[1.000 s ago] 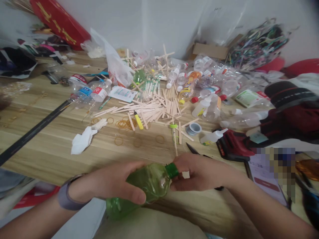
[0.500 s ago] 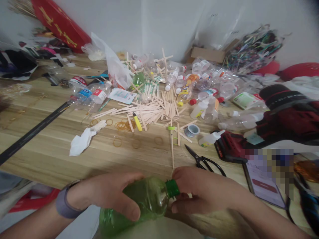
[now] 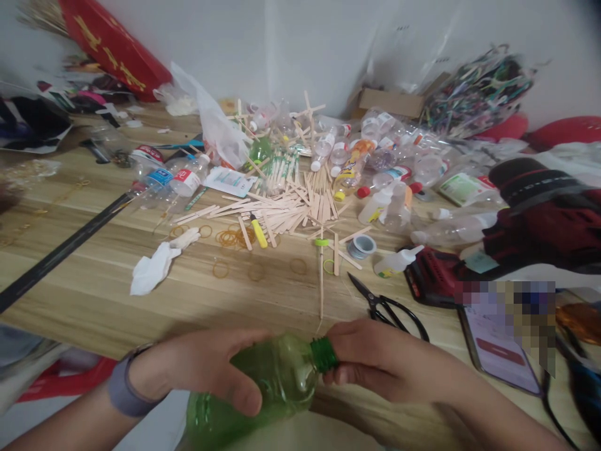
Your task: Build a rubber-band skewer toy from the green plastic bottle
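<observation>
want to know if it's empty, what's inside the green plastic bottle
No contents can be made out through the translucent green plastic bottle. The left hand covers part of its side, and the right hand hides its mouth.

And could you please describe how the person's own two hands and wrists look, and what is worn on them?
The left hand has a wide greyish-purple band around its wrist, with a dark edge at the top; whether it is a watch, I cannot tell. The right hand shows nothing worn. No gloves or sleeves are visible.
</observation>
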`<state>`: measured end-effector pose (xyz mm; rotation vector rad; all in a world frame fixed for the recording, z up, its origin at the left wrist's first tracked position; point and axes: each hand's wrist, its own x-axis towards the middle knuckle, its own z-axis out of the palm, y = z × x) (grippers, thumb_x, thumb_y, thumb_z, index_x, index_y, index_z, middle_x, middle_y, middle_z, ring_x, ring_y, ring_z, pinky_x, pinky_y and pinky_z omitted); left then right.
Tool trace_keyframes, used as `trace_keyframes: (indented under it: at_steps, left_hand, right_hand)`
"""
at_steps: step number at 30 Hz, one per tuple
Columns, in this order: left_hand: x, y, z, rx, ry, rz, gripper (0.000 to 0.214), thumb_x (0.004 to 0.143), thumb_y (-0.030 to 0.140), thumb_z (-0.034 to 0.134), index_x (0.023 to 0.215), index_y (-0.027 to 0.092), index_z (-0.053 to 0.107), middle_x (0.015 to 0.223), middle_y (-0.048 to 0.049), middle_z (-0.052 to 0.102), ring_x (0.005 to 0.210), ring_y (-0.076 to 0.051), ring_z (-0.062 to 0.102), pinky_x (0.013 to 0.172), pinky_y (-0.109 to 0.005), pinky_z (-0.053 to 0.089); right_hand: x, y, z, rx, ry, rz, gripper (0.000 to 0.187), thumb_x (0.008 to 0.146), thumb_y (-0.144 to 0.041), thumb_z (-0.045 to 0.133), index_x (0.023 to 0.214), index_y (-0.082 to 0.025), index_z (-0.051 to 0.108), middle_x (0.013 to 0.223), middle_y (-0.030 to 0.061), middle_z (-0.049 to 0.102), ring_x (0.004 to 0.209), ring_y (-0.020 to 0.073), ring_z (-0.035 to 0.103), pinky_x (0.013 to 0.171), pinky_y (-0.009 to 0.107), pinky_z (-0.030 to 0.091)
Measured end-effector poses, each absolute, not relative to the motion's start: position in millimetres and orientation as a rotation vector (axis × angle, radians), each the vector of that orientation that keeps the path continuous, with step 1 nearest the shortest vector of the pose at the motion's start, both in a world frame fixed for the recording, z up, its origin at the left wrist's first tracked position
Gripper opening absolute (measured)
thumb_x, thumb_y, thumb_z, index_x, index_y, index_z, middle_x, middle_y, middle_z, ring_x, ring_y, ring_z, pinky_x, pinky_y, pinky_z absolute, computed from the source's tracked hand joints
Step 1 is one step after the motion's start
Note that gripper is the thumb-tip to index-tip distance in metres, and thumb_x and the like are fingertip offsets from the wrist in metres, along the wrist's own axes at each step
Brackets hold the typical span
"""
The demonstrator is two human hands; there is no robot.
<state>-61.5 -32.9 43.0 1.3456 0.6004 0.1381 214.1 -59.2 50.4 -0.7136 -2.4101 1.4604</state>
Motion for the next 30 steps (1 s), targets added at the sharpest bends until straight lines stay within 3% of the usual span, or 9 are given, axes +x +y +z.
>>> trace_keyframes:
  at_steps: [8,14,19,25,30]
  left_hand:
    - [-64,-40,39,1.193,0.597,0.175,0.056,0.069,0.046,0.08,0.119,0.025,0.069,0.103,0.0047,0.074,0.09,-0.021,0.064,0.082,-0.026,0.048]
    - [-69,-47,31,1.112,0.623,0.214,0.058,0.07,0.049,0.079,0.123,0.03,0.067,0.109,0.0031,0.074,0.097,-0.023,0.065,0.081,-0.026,0.047]
    - [-68,-47,29,1.108,0.609,0.245,0.058,0.069,0.05,0.08,0.121,0.029,0.067,0.108,0.0007,0.074,0.096,-0.024,0.064,0.08,-0.027,0.046]
    - [-72,-51,25,1.061,0.668,0.261,0.059,0.069,0.048,0.08,0.123,0.029,0.066,0.116,-0.0012,0.071,0.106,-0.027,0.062,0.095,-0.035,0.043]
    - [-63,-57,30,0.958,0.828,0.498,0.056,0.076,0.046,0.074,0.127,0.028,0.061,0.132,-0.0056,0.063,0.121,-0.03,0.054,0.106,-0.041,0.037]
  right_hand:
    - [210,-62,47,-0.821,-2.189,1.413,0.045,0.1,-0.045,0.041,0.083,-0.013,0.069,0.073,0.0082,0.069,0.069,0.014,0.064,0.065,0.023,0.048]
    - [205,-62,42,-1.019,-2.069,1.315,0.028,0.093,-0.04,0.057,0.08,-0.018,0.07,0.072,0.0026,0.07,0.065,0.012,0.063,0.061,0.022,0.047]
    - [203,-63,37,-1.085,-1.939,1.387,0.017,0.088,-0.035,0.065,0.086,-0.019,0.072,0.082,0.0021,0.074,0.073,0.0125,0.066,0.067,0.022,0.049]
    - [204,-64,37,-1.131,-1.919,1.308,0.016,0.086,-0.033,0.066,0.096,-0.021,0.07,0.083,0.0021,0.074,0.073,0.0139,0.067,0.068,0.024,0.05]
    - [189,-76,26,-1.502,-1.585,1.013,0.024,0.09,-0.04,0.056,0.1,-0.02,0.062,0.071,0.0012,0.062,0.062,0.0145,0.057,0.056,0.026,0.043]
